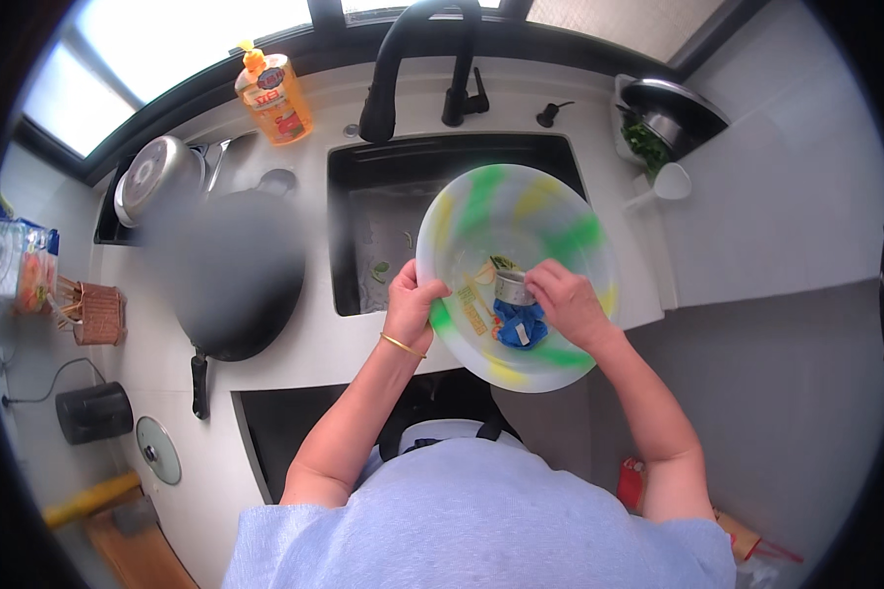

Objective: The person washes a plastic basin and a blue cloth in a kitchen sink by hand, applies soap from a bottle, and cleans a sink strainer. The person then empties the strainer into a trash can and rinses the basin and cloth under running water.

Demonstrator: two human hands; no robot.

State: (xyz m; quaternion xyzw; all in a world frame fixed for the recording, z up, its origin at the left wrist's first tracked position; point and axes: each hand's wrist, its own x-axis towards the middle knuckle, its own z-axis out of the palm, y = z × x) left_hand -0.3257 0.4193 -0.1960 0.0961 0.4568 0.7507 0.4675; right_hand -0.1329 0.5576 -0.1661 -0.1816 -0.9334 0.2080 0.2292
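Observation:
My left hand (411, 305), with a gold bangle at the wrist, grips the left rim of a white plastic basin (486, 195) with green and yellow patches. The basin is tilted over the sink's front right corner. Inside it, the fingers of my right hand (566, 300) pinch the edge of a small round metal cup (513, 287), which looks like a sink strainer. Crumpled blue material (521, 330) lies just below the cup, against the basin's bottom. Some printed marking (476, 313) shows beside it.
Green scraps (380, 271) lie in the black sink (353, 221) under a black faucet (383, 81). A dark frying pan (243, 294) sits left, partly blurred. Behind stands an orange dish soap bottle (278, 99). A container with leafy greens (644, 143) is at the back right.

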